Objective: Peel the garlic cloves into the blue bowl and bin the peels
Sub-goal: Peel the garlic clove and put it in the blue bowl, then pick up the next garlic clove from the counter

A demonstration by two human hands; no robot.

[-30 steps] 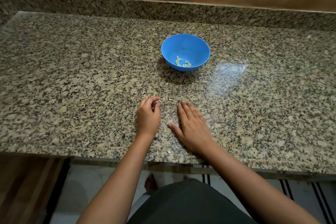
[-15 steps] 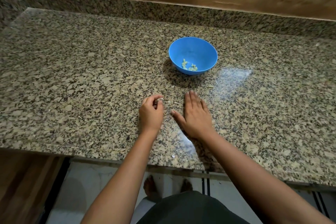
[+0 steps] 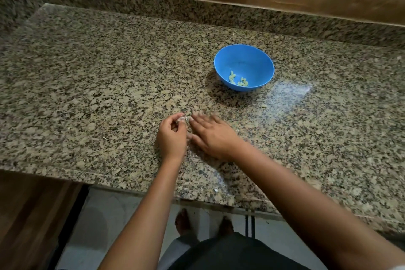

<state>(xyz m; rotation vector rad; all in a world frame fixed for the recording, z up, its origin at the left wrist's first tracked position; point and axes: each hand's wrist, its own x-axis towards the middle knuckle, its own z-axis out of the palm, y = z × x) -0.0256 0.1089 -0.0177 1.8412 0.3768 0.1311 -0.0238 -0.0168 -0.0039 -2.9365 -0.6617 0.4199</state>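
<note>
Sweeping leftward since the earlier frame, the right hand (image 3: 211,136) now lies flat and blurred, fingers straight, right beside the left hand (image 3: 173,136), probably herding garlic peels (image 3: 183,119) into its pinch at frame centre. Those pale scraps show only between the thumb and fingertips; how many is unclear. Peeled cloves (image 3: 237,80) sit in the blue bowl (image 3: 244,57), upper right on the granite desk (image 3: 87,94). No bin shows.

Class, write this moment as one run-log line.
left hand: pinches peels | right hand: flat on counter | blue bowl: holds peeled cloves | peels not yet binned
</note>
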